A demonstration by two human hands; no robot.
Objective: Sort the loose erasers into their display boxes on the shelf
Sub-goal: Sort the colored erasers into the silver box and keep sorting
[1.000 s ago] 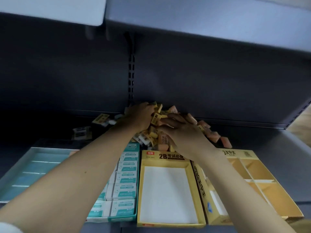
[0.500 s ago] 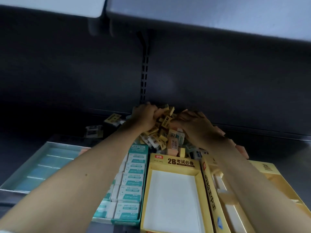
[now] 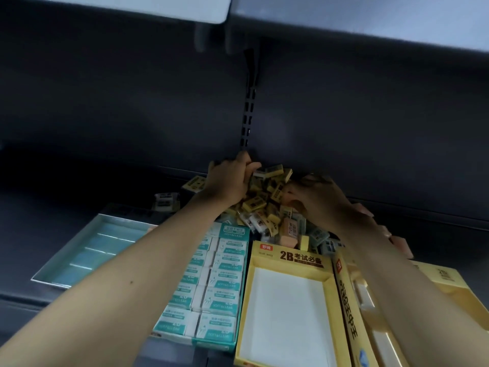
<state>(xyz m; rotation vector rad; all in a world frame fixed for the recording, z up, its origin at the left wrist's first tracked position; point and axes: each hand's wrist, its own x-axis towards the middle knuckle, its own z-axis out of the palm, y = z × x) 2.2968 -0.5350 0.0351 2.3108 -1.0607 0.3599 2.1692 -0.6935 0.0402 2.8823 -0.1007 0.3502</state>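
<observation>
**Both hands dug into the eraser heap at the back of the shelf**

Curled over the left flank of the pile of loose erasers [image 3: 267, 205], the left hand [image 3: 229, 182] has its fingers bent down among the yellow pieces; whether it pinches one or only rakes through them cannot be told from this angle. On the opposite flank the right hand [image 3: 316, 200] lies with fingers bent into the pile, and its grip is just as hidden.

That heap sits against the dark back wall of the shelf [image 3: 66, 207], mixed yellow, pale and peach pieces tumbled together, a few strays off to its left. Just in front of it stand the display boxes: a teal box [image 3: 239, 324] already packed with white-and-teal erasers, a yellow 2B box [image 3: 288, 256] showing only its bare white floor, a compartmented yellow box [image 3: 447, 284] on the right partly under the right forearm, and an unfilled pale blue tray [image 3: 79, 250] on the far left.

Judging by this, the step in hand is gathering or picking from the heap, with most of the sorting undone. Next comes drawing out erasers of one kind, likely the yellow ones, and carrying them forward into the matching box without dragging mixed pieces along.
</observation>
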